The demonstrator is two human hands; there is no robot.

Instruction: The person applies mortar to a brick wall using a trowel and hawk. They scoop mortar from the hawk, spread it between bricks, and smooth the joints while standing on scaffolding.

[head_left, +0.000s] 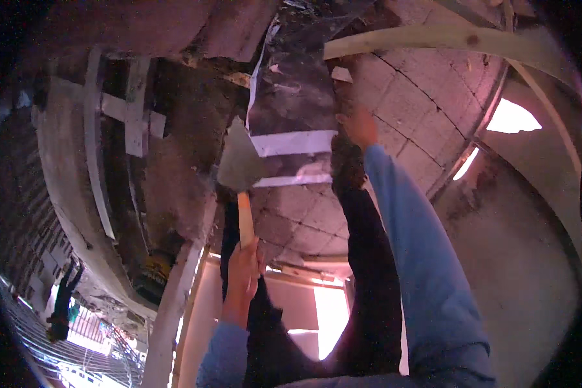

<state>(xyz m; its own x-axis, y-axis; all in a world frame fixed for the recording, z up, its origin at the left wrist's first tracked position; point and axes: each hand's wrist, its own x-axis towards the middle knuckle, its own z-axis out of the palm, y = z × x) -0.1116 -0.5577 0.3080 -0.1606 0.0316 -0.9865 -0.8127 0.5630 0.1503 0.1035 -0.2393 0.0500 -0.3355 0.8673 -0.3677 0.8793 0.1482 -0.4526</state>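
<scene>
My left hand (242, 271) is closed round the light wooden handle of a trowel (242, 158). Its flat grey triangular blade points away from me, beside the left edge of a dark sheet (294, 107) with white bands. My right hand (361, 126), at the end of a blue sleeve, is by the sheet's right edge, just beyond my right knee. Its fingers look curled in, and what they hold is too dark and blurred to make out. A small pale flake (341, 74) lies just beyond that hand.
Block paving (427, 110) spreads beyond and right of my legs. A curved-looking wooden plank (420, 40) crosses the upper right. Weathered boards (77, 161) and a dark round container with yellow marking (154, 268) are at left. Another person (61, 301) shows far off, lower left.
</scene>
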